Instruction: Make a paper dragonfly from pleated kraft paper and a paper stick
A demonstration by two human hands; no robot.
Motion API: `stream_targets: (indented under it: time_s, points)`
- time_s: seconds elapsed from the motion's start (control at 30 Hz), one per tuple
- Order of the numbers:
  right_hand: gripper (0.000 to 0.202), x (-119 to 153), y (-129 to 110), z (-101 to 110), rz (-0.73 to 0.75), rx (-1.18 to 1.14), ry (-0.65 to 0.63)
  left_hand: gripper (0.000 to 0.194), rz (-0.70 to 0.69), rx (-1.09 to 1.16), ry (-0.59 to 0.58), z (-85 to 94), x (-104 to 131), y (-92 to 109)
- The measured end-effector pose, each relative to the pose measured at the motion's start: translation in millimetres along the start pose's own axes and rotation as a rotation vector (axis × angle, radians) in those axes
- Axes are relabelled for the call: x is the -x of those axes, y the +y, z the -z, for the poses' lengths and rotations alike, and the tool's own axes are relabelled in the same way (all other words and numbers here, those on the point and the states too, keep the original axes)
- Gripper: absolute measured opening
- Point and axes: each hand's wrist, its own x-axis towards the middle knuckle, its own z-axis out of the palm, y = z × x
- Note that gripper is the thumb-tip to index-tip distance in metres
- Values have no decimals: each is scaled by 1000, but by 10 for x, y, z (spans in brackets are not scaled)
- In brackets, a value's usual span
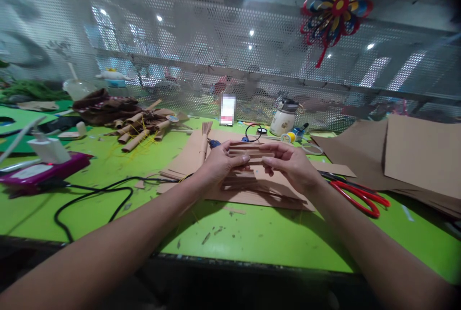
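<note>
Between my two hands is a piece of brown paper cut into strips [255, 153], held up above the table. My left hand [230, 158] grips its left end with thumb and fingers. At the right end, my right hand [284, 161] pinches the strips the same way. Below them lies a flat brown cardboard sheet [273, 194] with the shadow of the strips on it. Just left of my left hand, a rolled paper piece with a fringed top [205, 139] rests on the cardboard.
Red-handled scissors [360, 197] lie right of my right forearm, before large brown paper sheets [421, 151]. A purple power strip [46, 173] with a black cable [97, 190] sits left. Paper rolls with yellow thread [140, 130], a jar [283, 120] and a phone [227, 109] stand farther back.
</note>
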Motion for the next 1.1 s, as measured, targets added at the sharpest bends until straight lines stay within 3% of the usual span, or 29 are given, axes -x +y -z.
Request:
stream_targets:
  time_s: [0.17,0.3,0.57,1.1]
  points:
    - [42,-14,-15,-1,-42,-49,96,47,8,-78,-27,-24,21,6]
    - [55,-26,23,8,-55,-18,77,51,87,-86,-52,-78,59,23]
    - [27,-31,49,20,-12,10,155,53,115,-80,-93,-143,88,47]
    - [36,-17,59,-27,26,-32,189,64,66,-178,-75,-87,34,-70]
